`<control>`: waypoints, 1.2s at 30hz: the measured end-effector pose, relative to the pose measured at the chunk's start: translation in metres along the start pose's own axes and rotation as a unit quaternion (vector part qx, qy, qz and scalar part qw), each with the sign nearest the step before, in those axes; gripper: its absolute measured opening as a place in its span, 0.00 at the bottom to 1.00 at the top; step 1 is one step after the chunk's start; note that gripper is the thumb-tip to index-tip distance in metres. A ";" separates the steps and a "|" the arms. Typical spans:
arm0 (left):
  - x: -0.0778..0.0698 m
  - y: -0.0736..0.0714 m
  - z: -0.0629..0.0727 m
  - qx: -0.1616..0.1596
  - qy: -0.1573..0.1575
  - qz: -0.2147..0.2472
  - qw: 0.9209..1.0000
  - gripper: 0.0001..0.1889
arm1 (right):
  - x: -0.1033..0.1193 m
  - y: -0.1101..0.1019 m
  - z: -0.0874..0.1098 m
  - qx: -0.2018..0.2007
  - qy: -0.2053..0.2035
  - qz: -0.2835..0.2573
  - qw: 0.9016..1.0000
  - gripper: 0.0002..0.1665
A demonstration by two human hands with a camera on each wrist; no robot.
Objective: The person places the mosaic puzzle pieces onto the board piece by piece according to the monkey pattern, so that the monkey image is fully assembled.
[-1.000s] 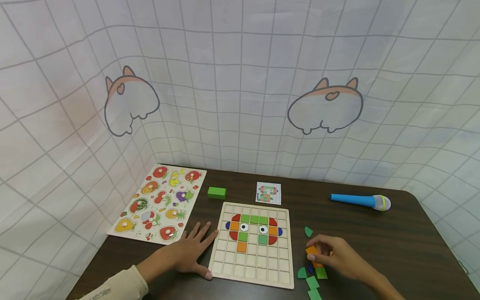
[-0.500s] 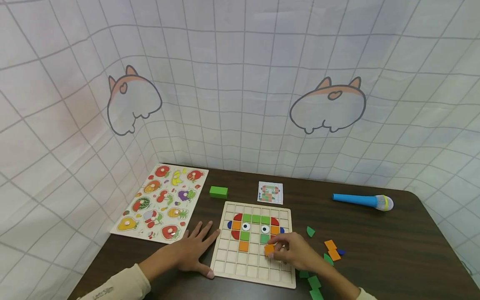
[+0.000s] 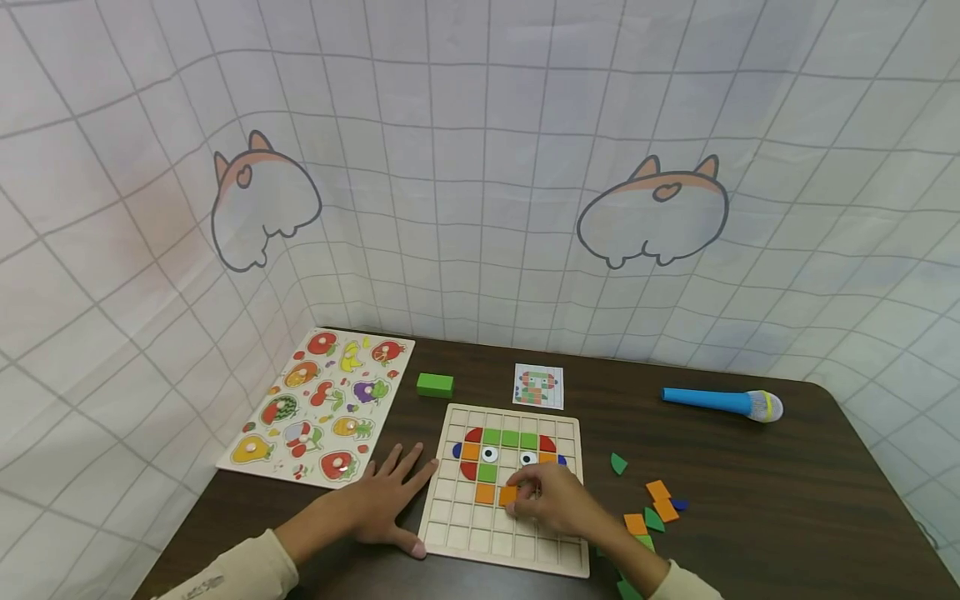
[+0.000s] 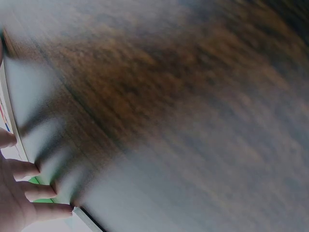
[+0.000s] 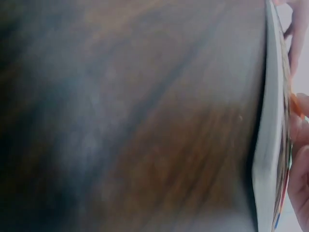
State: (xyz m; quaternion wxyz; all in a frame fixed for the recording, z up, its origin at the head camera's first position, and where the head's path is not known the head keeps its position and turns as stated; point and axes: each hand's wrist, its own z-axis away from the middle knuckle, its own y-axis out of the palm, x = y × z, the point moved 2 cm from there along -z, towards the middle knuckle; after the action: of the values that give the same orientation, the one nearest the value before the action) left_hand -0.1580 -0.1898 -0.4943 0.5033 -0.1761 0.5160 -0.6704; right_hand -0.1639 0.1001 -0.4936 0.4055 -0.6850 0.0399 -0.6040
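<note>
My right hand (image 3: 553, 500) pinches an orange square tile (image 3: 507, 496) at the middle of the wooden grid board (image 3: 461, 537), just right of another orange tile (image 3: 484, 493) set in a cell. Red, green, orange and blue pieces and two eye tiles (image 3: 489, 454) fill cells higher on the board; the right hand covers some of the right side. Spread flat, my left hand (image 3: 381, 504) rests at the board's left edge, thumb near its lower corner. The left wrist view catches the left hand (image 4: 21, 193) only at its edge; the right wrist view shows part of the right hand (image 5: 300, 130).
Loose orange tiles (image 3: 657, 491), green pieces (image 3: 618, 463) and a blue piece (image 3: 679, 504) lie right of the board. A pattern card (image 3: 538, 386) and green block (image 3: 435, 384) sit behind it. A fruit puzzle (image 3: 318, 408) lies left, a blue toy microphone (image 3: 720, 403) back right.
My right hand has come left from the loose pieces onto the board, carrying an orange tile to the middle columns. The left hand has stayed in place.
</note>
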 end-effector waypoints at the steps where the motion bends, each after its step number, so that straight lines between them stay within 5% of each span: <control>1: 0.000 0.000 0.000 0.000 0.000 0.001 1.000 0.62 | 0.001 0.002 -0.001 -0.007 -0.002 0.014 1.000 0.16; 7: -0.002 -0.001 0.001 0.000 -0.005 0.002 1.000 0.62 | 0.007 0.006 -0.003 -0.041 -0.002 0.074 0.996 0.14; 17: -0.003 -0.003 0.003 0.001 -0.007 0.001 1.000 0.62 | 0.005 0.000 0.000 -0.024 -0.011 0.070 0.997 0.14; 27: -0.003 -0.001 0.003 -0.007 0.004 -0.001 1.000 0.62 | -0.042 -0.064 0.039 -0.003 -0.032 0.056 0.998 0.13; 36: -0.002 -0.002 0.002 -0.005 0.001 -0.003 1.000 0.63 | -0.096 -0.118 0.099 -0.051 -0.045 0.062 0.996 0.10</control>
State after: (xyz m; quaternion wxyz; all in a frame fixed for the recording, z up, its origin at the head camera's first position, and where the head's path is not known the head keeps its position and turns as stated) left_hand -0.1565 -0.1886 -0.4916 0.4998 -0.1799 0.5190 -0.6696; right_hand -0.1558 0.2820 -0.4929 0.4086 -0.7270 0.0949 -0.5436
